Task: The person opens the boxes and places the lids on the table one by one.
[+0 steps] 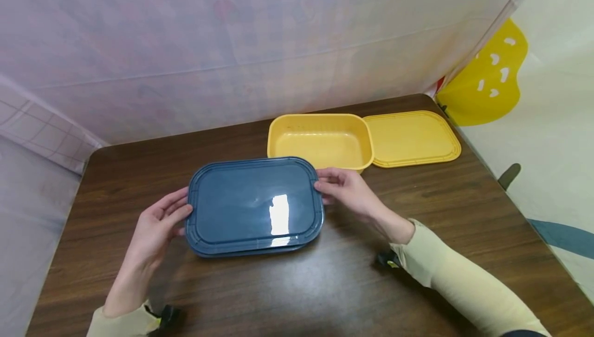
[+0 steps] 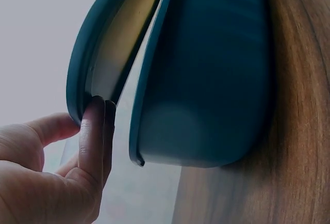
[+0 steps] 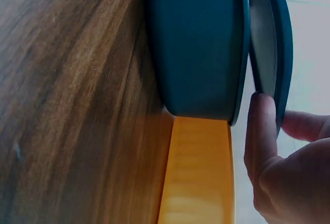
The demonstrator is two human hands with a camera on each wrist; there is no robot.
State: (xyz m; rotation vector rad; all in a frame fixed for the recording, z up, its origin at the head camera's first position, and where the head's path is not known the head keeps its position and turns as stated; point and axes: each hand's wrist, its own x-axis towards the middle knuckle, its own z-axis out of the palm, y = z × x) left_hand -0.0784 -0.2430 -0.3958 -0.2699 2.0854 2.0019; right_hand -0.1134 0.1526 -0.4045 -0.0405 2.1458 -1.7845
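Observation:
Both hands hold a dark blue lid point(image 1: 241, 203) by its short ends, thumbs on top and fingers beneath. My left hand point(image 1: 160, 226) pinches the left end, and my right hand point(image 1: 348, 190) pinches the right one. Under the lid stands a matching blue container point(image 2: 201, 79), mostly hidden in the head view. In the left wrist view a wedge-shaped gap shows between the lid and the container's rim. From the right wrist the blue container point(image 3: 198, 48) sits on the wooden table, its lid tilted above it.
Behind the blue container is an uncovered yellow container point(image 1: 320, 146). Its yellow lid point(image 1: 413, 138) lies flat to the right, close to the table's right edge. The brown wooden table point(image 1: 325, 285) meets a pale curtain point(image 1: 232, 43) at the back.

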